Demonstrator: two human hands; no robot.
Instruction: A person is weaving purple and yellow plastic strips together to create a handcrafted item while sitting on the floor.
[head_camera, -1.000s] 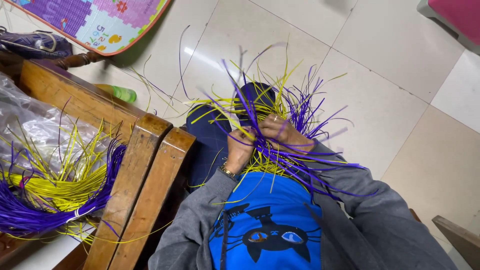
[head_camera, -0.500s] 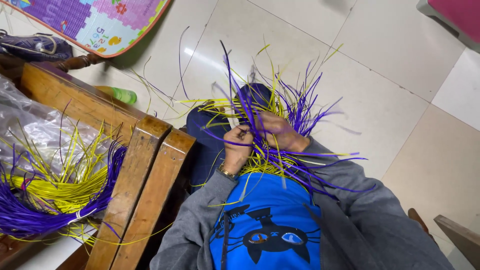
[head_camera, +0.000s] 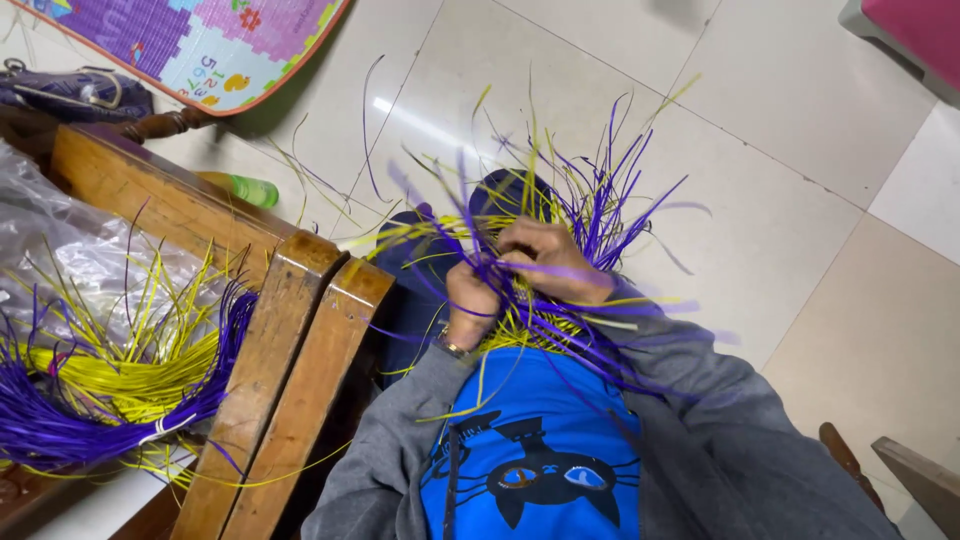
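The left hand (head_camera: 470, 300) has its grip curled tight into the tangle of purple and yellow strips (head_camera: 545, 265), the fingers folded around several strands low in the weave, with a watch band at the wrist just below. The right hand (head_camera: 548, 262) sits just beside it and slightly higher, its grip narrow, fingertips pinching a purple strip that crosses over the knuckles; how many strands it pinches is hard to tell in the blur. Both hands touch the same woven piece, which rests in the person's lap above a blue shirt (head_camera: 535, 450) with a dark cat figure and between grey sleeves (head_camera: 740, 440). Loose ends fan upward and outward from the grip, over the pale tiled floor (head_camera: 760, 180).

Well to the left of the grip, a bundle of purple and yellow strips (head_camera: 90, 390) lies on clear plastic sheeting (head_camera: 60, 250), beyond two wooden rails (head_camera: 290, 370). Farther up on that side, a green bottle (head_camera: 245, 188) lies on the floor, and beyond it are a colourful play mat (head_camera: 220, 45) and a dark bag (head_camera: 70, 92).
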